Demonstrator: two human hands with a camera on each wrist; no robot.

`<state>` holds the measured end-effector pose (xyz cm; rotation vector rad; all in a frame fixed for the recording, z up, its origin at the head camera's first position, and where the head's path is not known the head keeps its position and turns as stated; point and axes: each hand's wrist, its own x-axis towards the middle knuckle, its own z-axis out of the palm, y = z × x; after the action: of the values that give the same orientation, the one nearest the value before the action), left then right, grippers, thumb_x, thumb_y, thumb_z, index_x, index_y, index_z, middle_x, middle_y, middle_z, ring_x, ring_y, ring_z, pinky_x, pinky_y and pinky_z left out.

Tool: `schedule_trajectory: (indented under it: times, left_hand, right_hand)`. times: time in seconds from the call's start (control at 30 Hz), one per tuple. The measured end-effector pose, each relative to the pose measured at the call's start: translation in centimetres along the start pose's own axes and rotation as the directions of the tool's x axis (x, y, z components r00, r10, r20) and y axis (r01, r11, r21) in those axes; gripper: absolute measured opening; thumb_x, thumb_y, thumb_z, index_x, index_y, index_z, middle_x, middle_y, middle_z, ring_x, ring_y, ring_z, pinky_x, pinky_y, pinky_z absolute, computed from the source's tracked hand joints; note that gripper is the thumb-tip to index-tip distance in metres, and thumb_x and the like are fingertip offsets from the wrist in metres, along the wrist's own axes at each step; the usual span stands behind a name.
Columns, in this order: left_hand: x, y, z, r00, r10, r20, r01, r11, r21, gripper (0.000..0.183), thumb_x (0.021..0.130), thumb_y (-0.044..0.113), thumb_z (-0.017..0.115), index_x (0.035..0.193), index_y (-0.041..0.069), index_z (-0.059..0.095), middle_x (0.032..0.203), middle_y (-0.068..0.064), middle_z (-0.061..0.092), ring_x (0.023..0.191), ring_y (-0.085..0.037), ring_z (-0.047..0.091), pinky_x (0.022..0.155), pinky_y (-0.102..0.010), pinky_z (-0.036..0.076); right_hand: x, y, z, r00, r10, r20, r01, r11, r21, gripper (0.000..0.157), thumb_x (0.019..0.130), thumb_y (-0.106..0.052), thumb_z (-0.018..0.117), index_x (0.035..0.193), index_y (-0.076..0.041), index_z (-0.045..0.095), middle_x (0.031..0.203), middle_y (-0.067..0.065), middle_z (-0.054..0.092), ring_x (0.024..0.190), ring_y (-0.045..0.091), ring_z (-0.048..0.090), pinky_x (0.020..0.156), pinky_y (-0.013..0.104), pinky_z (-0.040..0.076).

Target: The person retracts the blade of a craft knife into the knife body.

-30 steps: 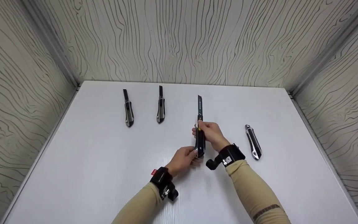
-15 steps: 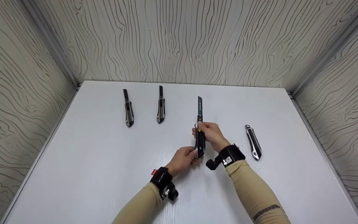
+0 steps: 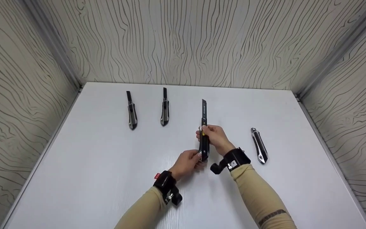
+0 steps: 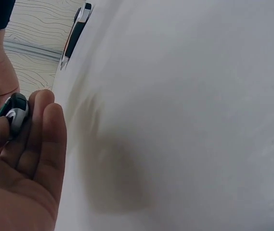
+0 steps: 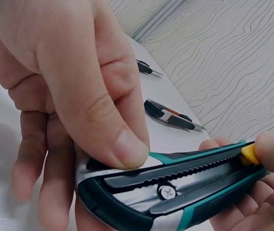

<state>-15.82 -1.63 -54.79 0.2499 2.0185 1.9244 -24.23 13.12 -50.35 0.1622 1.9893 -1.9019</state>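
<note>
While aloft, cutter (image 3: 205,144) in both hands (image 3: 186,163) (image 3: 216,136)

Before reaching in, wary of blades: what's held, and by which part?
A utility knife: left hand pinches the handle's rear; right hand grips its front, thumb on the slider.

Beige sleeves (image 3: 260,190) meet black wrist straps (image 3: 236,158) (the left bearing a red tag (image 3: 157,175)).

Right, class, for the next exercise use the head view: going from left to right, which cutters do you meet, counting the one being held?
Leftmost cutter → second cutter → held cutter → rightmost cutter.
</note>
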Motion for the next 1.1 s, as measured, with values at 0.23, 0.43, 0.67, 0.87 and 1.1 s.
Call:
schedule_trajectory:
  times: [0.23,0.43,0.67,0.87,1.1]
  left_hand:
    - [-0.02,0.0,0.02,0.999,-0.033,-0.012,0.033,0.999,-0.005,0.029,0.103,0.015,0.045,0.11,-0.005,0.064,0.102,-0.026,0.07,0.09,-0.041,0.069,0.078,-0.048,0.058]
    - [0.01,-0.09,0.0,0.999,-0.048,-0.017,0.048,0.999,-0.011,0.028,0.103,0.015,0.045,0.11,-0.005,0.064,0.103,-0.026,0.07,0.091,-0.04,0.069,0.078,-0.047,0.059]
    - [-0.02,-0.11,0.0,0.999,-0.041,-0.011,0.041,0.999,-0.026,0.028,0.103,0.014,0.045,0.108,-0.006,0.064,0.101,-0.027,0.069,0.084,-0.034,0.069,0.076,-0.047,0.059]
    - [-0.19,0.01,-0.08,0.999,-0.031,-0.008,0.031,0.999,-0.02,0.027,0.103,0.014,0.046,0.104,-0.006,0.065,0.095,-0.025,0.069,0.074,-0.021,0.063,0.072,-0.041,0.058]
    - [-0.22,0.07,-0.22,1.0,-0.023,-0.009,0.023,1.0,0.004,0.026,0.103,0.013,0.046,0.106,-0.004,0.065,0.098,-0.026,0.07,0.081,-0.032,0.068,0.074,-0.044,0.059]
  right_hand:
    - [-0.03,0.1,-0.12,1.0,-0.003,0.019,0.004,1.0,-0.015,0.035,0.104,-0.022,0.047,0.123,0.006,0.057,0.104,0.009,0.07,0.091,0.013,0.069,0.086,0.028,0.058]
    - [0.02,0.16,-0.15,1.0,0.02,0.023,-0.019,0.999,-0.032,0.036,0.104,-0.022,0.047,0.127,0.004,0.055,0.11,0.011,0.069,0.094,0.013,0.069,0.088,0.028,0.057]
    - [0.1,0.15,-0.11,0.999,0.015,0.037,-0.014,1.0,-0.027,0.037,0.104,-0.018,0.047,0.13,0.006,0.052,0.111,0.012,0.069,0.094,0.013,0.069,0.088,0.029,0.057]
    - [0.12,0.27,-0.18,0.998,0.004,0.063,-0.003,1.0,-0.022,0.039,0.104,-0.018,0.046,0.132,0.008,0.049,0.119,0.017,0.066,0.096,0.013,0.069,0.09,0.029,0.057]
    - [0.07,0.51,-0.46,0.997,0.011,0.083,-0.01,1.0,-0.005,0.048,0.103,-0.03,0.048,0.135,0.006,0.048,0.123,0.017,0.065,0.102,0.018,0.068,0.093,0.032,0.056]
